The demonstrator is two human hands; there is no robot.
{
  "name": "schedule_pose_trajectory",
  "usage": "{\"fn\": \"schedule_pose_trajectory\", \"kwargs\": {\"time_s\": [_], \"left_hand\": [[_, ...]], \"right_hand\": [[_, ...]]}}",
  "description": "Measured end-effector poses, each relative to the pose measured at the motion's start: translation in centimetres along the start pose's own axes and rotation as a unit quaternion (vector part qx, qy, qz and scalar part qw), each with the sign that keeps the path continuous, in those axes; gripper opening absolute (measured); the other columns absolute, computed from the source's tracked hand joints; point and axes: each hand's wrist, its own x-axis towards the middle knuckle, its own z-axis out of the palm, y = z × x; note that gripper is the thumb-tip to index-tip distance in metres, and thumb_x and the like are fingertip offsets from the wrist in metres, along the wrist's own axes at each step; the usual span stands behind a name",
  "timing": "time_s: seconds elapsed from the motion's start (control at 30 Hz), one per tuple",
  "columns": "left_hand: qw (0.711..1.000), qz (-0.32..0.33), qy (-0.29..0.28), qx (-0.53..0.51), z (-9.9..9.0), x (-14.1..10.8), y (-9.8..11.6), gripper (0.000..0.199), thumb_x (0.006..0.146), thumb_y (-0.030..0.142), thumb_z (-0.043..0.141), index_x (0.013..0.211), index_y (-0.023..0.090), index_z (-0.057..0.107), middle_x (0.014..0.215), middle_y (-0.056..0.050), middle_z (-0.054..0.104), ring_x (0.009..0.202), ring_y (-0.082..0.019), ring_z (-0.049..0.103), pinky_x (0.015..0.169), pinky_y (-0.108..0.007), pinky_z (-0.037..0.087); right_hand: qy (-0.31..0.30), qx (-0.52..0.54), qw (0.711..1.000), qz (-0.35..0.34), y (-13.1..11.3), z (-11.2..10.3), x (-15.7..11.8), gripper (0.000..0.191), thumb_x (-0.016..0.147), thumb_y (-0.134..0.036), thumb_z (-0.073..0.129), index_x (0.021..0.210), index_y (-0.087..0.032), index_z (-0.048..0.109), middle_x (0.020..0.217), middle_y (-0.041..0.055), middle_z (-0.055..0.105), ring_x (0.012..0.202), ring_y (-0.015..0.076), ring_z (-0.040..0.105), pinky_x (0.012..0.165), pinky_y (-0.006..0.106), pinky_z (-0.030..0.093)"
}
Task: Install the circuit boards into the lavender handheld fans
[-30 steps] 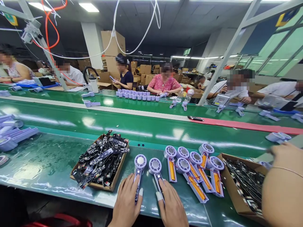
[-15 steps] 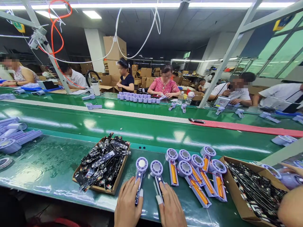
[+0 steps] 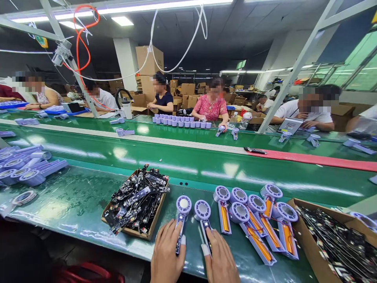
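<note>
My left hand (image 3: 167, 253) grips the handle of a lilac handheld fan (image 3: 183, 205), and a black circuit board lies exposed in that handle. My right hand (image 3: 219, 261) holds a second lilac fan (image 3: 202, 210) the same way. Each hand wears a white finger cot. To the right stand several fans with orange strips in their handles (image 3: 250, 222), joined by thin wires. A cardboard tray of black circuit boards (image 3: 116, 216) lies left of my left hand. A cardboard box of boards (image 3: 312, 243) sits at the lower right.
A green conveyor belt (image 3: 147, 155) with a red strip runs across the view. Loose lilac fan housings (image 3: 29, 169) and a tape roll (image 3: 24, 197) lie at the left. Co-workers sit beyond the belt, with fans, bottles and cardboard boxes around them.
A co-worker's arm over the right box has withdrawn out of view. The whole scene has shifted right in the frame. My hands stay on their fans.
</note>
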Motion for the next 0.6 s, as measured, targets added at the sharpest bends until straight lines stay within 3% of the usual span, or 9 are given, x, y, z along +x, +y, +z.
{"fn": "schedule_pose_trajectory", "kwargs": {"time_s": [0.2,0.6], "left_hand": [[1.0,0.003,0.001,-0.01,0.4,0.1,-0.2,0.047,0.083,0.014,0.053,0.13,0.017,0.054,0.124,-0.01,0.067,0.114,-0.027,0.062,0.093,-0.042,0.053],[1.0,0.001,-0.007,-0.017,0.4,0.2,-0.2,0.046,0.086,0.016,0.051,0.132,0.017,0.051,0.126,-0.011,0.065,0.115,-0.027,0.061,0.093,-0.043,0.051]], "right_hand": [[-0.042,-0.031,0.998,-0.045,0.5,-1.0,0.3,0.046,0.101,-0.032,0.025,0.144,-0.018,0.034,0.126,0.0136,0.061,0.115,0.0272,0.059,0.091,0.042,0.051],[-0.015,-0.027,0.999,-0.034,-0.4,-2.0,1.4,0.05,0.096,-0.021,0.032,0.145,-0.02,0.03,0.121,0.0115,0.064,0.111,0.0262,0.061,0.09,0.041,0.051]]}}
